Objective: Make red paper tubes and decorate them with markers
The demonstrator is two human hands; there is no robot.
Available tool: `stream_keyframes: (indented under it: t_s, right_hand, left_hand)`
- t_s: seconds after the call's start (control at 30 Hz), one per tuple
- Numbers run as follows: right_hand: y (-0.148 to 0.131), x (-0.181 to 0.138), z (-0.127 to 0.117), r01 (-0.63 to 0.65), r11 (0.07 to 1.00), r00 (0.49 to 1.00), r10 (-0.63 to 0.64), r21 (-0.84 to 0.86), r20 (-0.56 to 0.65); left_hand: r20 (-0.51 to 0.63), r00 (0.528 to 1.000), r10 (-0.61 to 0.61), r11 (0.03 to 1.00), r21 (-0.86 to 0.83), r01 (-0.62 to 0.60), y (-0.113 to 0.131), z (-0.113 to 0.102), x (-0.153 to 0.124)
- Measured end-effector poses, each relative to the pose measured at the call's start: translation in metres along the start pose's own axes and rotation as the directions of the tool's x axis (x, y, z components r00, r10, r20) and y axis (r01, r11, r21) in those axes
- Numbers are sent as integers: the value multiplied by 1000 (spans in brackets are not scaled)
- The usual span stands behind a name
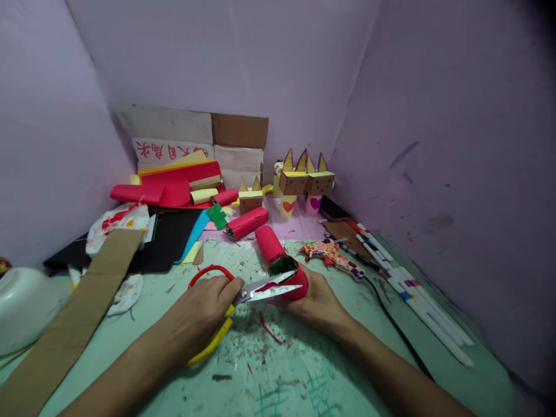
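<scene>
My left hand point(204, 315) is closed round the red and yellow handles of a pair of scissors point(264, 288). The blades point right and are slightly apart at the rim of a red paper-covered tube point(273, 248). My right hand point(319, 301) grips that tube near its open end, where a green lining shows. The tube lies tilted on the green table point(278, 370), its far end pointing away from me. A thin red paper sliver point(270, 330) lies just below the blades.
A second red tube point(247, 223) lies behind. Red, yellow and black paper sheets point(174, 185) pile at the back left, with a cardboard strip point(73, 313) on the left. Cardboard cat figures point(304, 182) stand at the back. White markers point(417, 295) and a patterned glue gun point(334, 255) lie right.
</scene>
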State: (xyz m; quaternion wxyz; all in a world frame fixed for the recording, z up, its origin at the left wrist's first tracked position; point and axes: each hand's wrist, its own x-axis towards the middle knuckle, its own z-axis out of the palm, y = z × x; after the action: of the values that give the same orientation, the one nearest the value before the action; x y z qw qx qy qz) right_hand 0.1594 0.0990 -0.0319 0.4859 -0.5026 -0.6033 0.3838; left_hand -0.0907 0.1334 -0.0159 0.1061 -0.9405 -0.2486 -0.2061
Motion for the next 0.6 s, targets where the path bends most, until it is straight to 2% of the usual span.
stream_keyframes:
  t_s: [0.1,0.23,0.4,0.47,0.6]
  right_hand:
    - [1,0,1,-12,1000,1000,12,-22,-4]
    - [5,-1,1,-40,995,997,34,-90,-66]
    - [5,-2,1,-22,985,994,3,-173,-111]
    - [3,-2,1,-14,980,992,-12,-198,-129]
    - [0,-5,3,13,966,987,-53,-259,-149]
  left_hand:
    - [-33,999,11,1000,16,-10,-1,1,-1]
    - [-29,1000,10,1000,26,-9,0,-3,0]
    - [47,999,-14,1000,-5,15,2,-10,2]
    - [57,998,-16,999,-35,18,2,-9,1]
    - [-1,1000,-29,999,-33,29,6,2,-1]
